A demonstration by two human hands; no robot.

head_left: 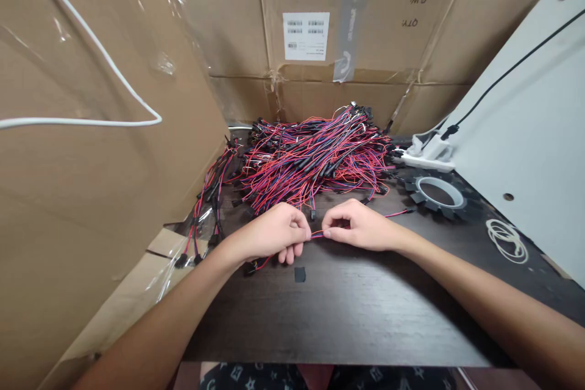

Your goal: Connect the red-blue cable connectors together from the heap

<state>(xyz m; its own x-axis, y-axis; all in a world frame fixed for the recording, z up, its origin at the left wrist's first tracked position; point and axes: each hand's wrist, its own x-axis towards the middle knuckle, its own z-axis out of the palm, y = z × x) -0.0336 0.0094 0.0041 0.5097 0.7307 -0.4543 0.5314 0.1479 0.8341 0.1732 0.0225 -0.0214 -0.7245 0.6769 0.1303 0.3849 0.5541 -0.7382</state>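
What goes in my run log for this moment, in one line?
hands: left, right pinch one wire | pile behind | table

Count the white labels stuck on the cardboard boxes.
1: a white label on the back cardboard box, above the wire pile. Others may be hidden on box faces out of view.

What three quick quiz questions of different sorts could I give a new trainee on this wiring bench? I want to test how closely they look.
1. True or false: both hands pinch the same thin wire.
2. Where does the big wire pile lie: A) in front of the hands, against the cartons, B) in the person's lap, C) on the white panel?
3. What black toothed thing lies to the right of the pile?

Key
1. True: left hand and right hand hold it between them.
2. A.
3. A gear-shaped ring on the dark table.
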